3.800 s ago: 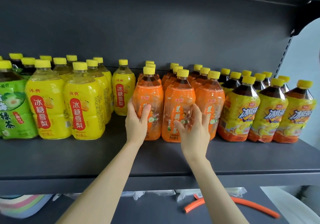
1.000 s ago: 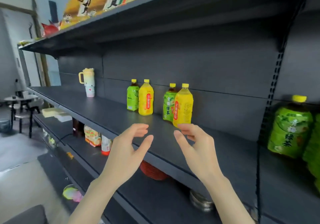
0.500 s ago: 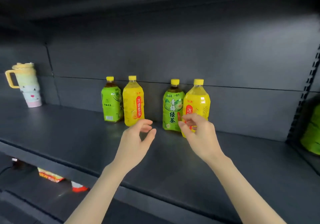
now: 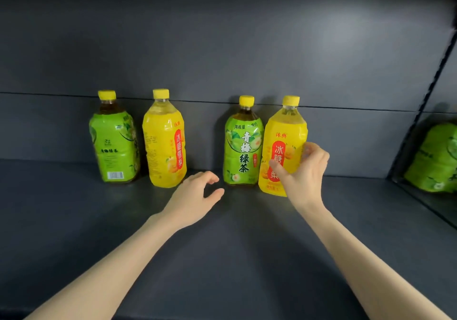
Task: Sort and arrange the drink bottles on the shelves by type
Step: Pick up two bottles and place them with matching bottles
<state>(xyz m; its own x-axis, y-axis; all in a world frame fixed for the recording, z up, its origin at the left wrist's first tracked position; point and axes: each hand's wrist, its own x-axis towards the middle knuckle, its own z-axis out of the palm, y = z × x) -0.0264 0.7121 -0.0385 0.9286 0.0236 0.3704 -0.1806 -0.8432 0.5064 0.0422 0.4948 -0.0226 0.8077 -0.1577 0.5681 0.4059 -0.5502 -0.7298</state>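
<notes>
Yellow pear-drink bottle (image 4: pixel 284 144) stands upright at the right end of the shelf (image 4: pixel 222 258), touching a green tea bottle (image 4: pixel 243 144), with the right hand (image 4: pixel 303 171) curling its fingers around its lower body while the left hand (image 4: pixel 195 196) hovers open, empty, nearby.

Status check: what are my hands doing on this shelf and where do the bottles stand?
Right hand closing on the right yellow bottle, grip not firm yet. Left hand open, empty, hovering. Four bottles alternate green, yellow, green, yellow: unsorted. Nothing blocking.
</notes>
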